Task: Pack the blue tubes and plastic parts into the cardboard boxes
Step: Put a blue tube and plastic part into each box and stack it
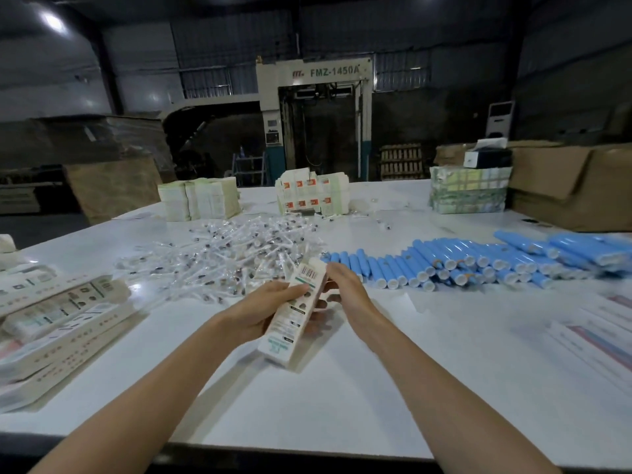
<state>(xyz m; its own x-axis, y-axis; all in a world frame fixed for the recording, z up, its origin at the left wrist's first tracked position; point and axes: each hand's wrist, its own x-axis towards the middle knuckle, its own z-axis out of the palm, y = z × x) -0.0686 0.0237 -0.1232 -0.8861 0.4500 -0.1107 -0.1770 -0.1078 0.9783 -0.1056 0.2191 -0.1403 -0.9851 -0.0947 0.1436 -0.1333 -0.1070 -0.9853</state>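
A long, narrow printed cardboard box (297,309) is held tilted above the white table (410,371), its top end pointing away from me. My left hand (265,311) grips it from the left side. My right hand (343,289) curls its fingers around the box's upper right side. A heap of clear plastic parts (225,258) lies just beyond the hands. Several blue tubes (461,265) with white caps lie in rows to the right. Whether anything is inside the box is hidden.
Filled printed boxes (58,319) are stacked at the left edge. Bundles of flat cartons (200,198) (313,193) (468,189) stand at the back. A large brown carton (574,186) sits at the far right. Printed sheets (602,336) lie at the right.
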